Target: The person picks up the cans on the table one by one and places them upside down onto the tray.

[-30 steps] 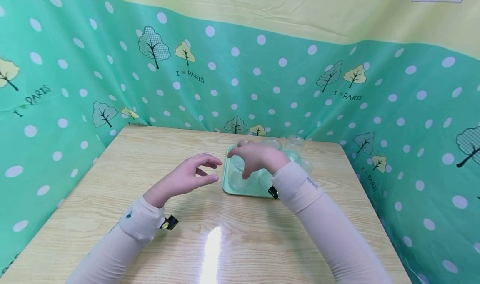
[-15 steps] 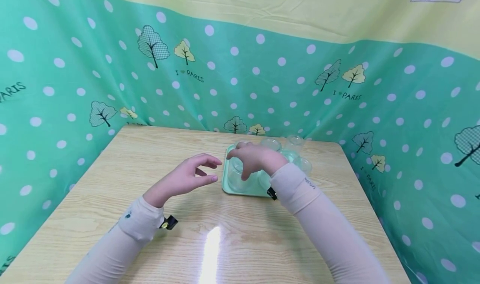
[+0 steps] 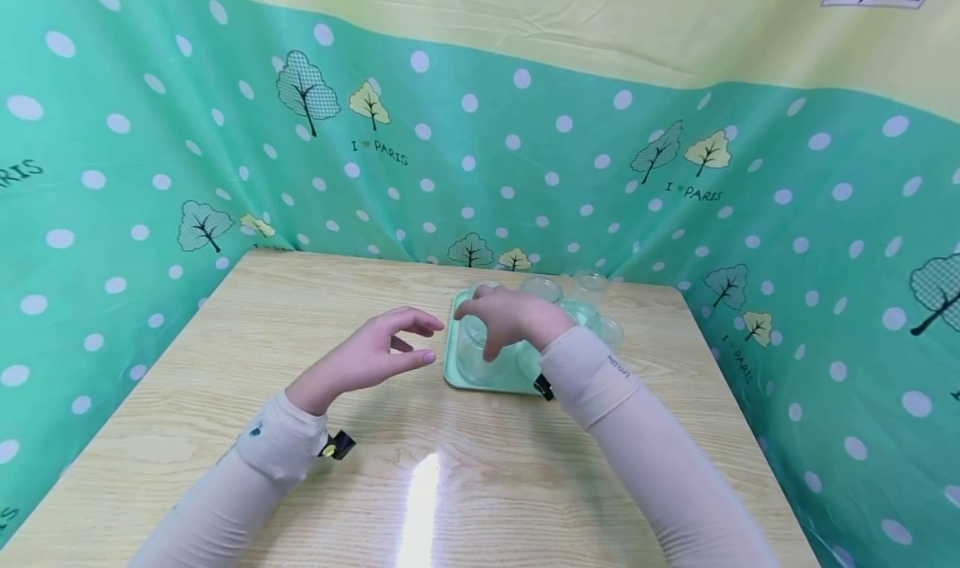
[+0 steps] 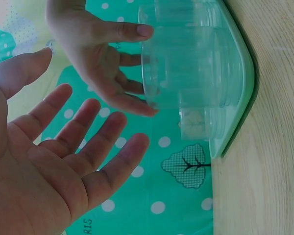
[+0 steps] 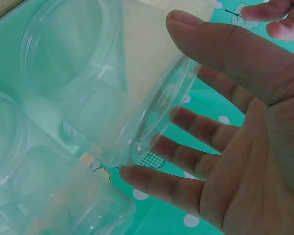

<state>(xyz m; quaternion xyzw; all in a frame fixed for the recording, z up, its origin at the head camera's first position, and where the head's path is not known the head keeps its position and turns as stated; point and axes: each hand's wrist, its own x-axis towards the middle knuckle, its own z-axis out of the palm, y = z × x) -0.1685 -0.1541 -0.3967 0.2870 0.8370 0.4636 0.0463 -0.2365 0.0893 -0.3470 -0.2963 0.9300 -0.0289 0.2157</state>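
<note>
A light green tray (image 3: 517, 381) stands toward the back of the table, holding several clear plastic jars. My right hand (image 3: 507, 316) is over the tray's left part. It holds the end of a clear plastic jar (image 4: 183, 63), thumb on one side and fingers spread round the other, as the left wrist view shows; how firmly is hard to tell. The jar appears to rest on the tray. My left hand (image 3: 378, 350) hovers left of the tray, fingers loosely bent and apart, with nothing in it. My right hand and forearm hide part of the tray in the head view.
More clear containers (image 3: 591, 285) stand at the tray's back and right side. Wood-grain table surface (image 3: 330, 301) runs round the tray. A green dotted curtain (image 3: 420, 160) hangs behind and on both sides. Light reflects off the table in front.
The head view has shifted slightly. Both hands and the jars keep essentially the same places.
</note>
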